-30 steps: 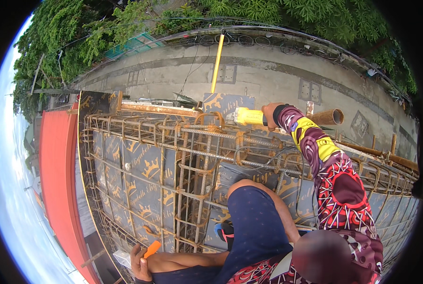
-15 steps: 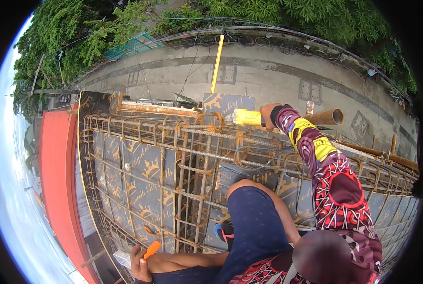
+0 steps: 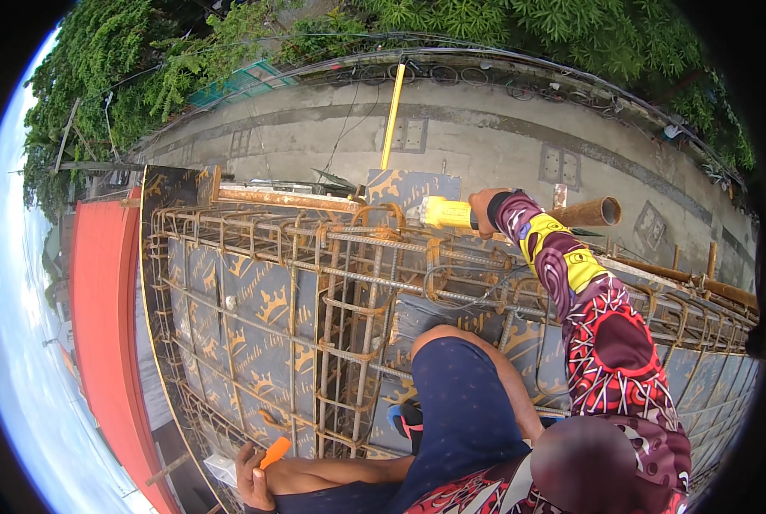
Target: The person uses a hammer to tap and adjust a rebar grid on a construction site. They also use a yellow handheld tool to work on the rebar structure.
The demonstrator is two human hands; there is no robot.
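My right hand [image 3: 485, 212], at the end of a patterned sleeve, is wrapped round the dark rear end of a yellow power tool [image 3: 448, 212]. The tool's greyish head points left and lies over the upper bars of a rusty rebar cage [image 3: 348, 236]. Low on the left, my left hand [image 3: 253, 476] is beside my bent leg, its fingers curled on an orange handle-like piece [image 3: 276, 451]. What kind of thing this piece belongs to does not show. A clear plastic thing [image 3: 221, 468] sits against the outer side of those fingers.
Dark printed formwork panels [image 3: 271, 300] lie under the steel bars. Rusty pipes [image 3: 590, 212] run along the far edge, and a yellow bar [image 3: 393, 116] stands out beyond it. Far below is a concrete road [image 3: 314, 128]. A red wall or roof [image 3: 104, 317] stands at left.
My right hand and the yellow tool have barely shifted. Nothing has been taken up or let go.
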